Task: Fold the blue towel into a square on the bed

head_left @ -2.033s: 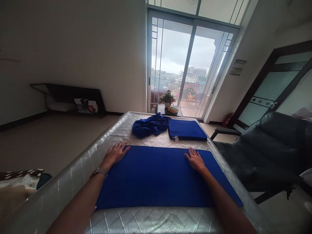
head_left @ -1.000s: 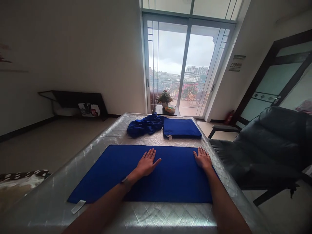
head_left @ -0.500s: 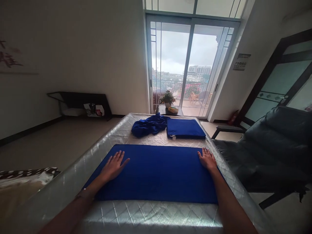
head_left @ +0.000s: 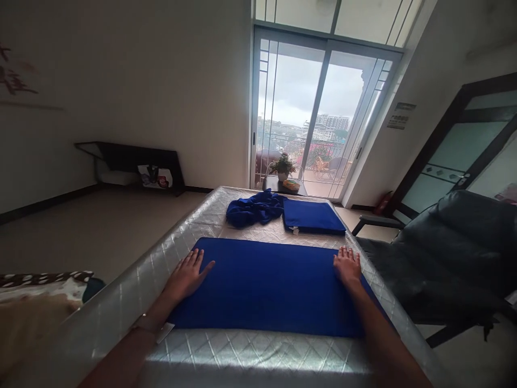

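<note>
On the near half of the plastic-wrapped mattress (head_left: 250, 355), a blue cloth (head_left: 270, 285) lies spread flat, its long side running left to right. The left hand (head_left: 186, 277) rests palm down on the cloth's left end, fingers spread and gripping nothing. The right hand (head_left: 347, 265) lies just as flat at the far right corner, also holding nothing. The cloth looks light, soft and limp, and would probably slide on the slick cover. Its corners or short edges seem the best places to pinch. Farther off lie a crumpled blue cloth (head_left: 252, 209) and, just beside it, a folded blue cloth (head_left: 313, 215).
</note>
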`<state>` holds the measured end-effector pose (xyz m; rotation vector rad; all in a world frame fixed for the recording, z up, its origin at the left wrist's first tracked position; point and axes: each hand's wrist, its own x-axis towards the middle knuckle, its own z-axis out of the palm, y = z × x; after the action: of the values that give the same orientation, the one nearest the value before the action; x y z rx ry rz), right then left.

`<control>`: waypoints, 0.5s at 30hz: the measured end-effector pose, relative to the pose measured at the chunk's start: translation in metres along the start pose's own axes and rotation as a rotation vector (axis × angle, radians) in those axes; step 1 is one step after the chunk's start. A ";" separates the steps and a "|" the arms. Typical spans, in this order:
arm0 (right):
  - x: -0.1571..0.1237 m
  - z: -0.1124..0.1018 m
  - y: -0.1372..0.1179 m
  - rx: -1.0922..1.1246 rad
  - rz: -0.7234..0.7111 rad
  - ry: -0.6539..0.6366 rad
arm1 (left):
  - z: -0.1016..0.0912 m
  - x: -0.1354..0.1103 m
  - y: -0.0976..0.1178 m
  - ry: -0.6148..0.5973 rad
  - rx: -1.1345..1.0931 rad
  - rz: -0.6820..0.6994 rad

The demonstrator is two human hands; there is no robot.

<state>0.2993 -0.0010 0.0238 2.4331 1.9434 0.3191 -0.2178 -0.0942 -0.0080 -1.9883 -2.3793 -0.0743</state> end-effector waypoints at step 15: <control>-0.097 -0.021 -0.134 0.375 -0.498 -0.201 | -0.002 -0.002 0.001 0.010 -0.023 -0.010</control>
<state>0.1460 -0.0665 0.0114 1.9339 2.5869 -0.3125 -0.2162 -0.0960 -0.0061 -1.9806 -2.3939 -0.1127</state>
